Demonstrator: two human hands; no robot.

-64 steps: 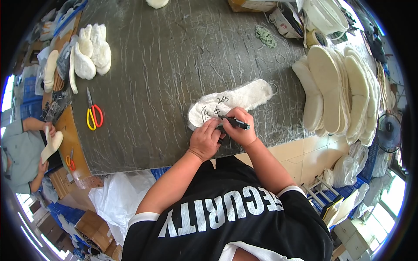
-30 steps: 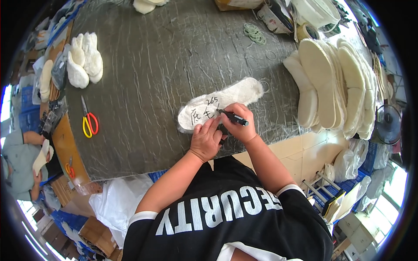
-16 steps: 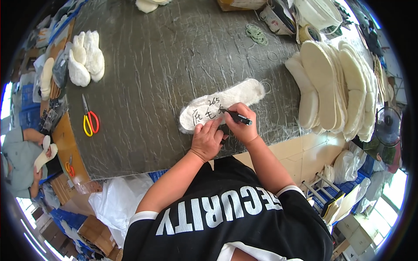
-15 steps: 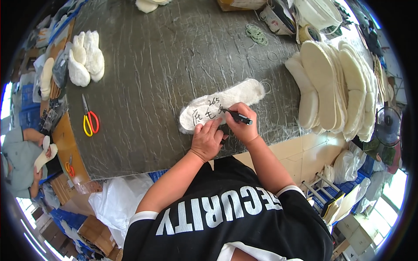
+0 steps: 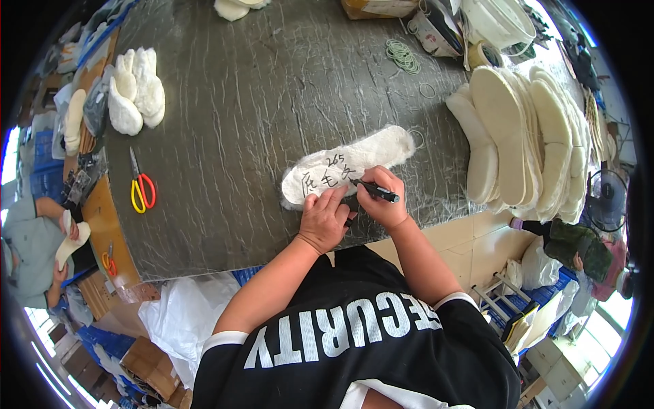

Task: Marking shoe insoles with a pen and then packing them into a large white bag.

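A fluffy off-white insole (image 5: 381,146) with black handwritten marks lies slantwise on the dark table (image 5: 225,136). My left hand (image 5: 322,221) holds down its near edge, fingertips pressed on the fleece. A small dark thing shows beside that hand's fingers; I cannot tell what it is. Closed around a black marker pen (image 5: 379,191), my right hand (image 5: 385,201) has the pen's tip at the last of the large marks, touching or just above the surface.
Stacked cream insoles (image 5: 504,136) stand at the right. Scissors (image 5: 142,184) with red and yellow handles and white fleecy insoles (image 5: 139,92) lie left. Green rubber bands (image 5: 403,56), a cardboard box (image 5: 378,8) and a white bucket (image 5: 501,24) sit at the back. A co-worker (image 5: 34,238) handles an insole at far left.
My right hand and the marker have shifted slightly right and nearer me, and the last mark has more strokes. My left hand stays put. At far right, another person has come further into view.
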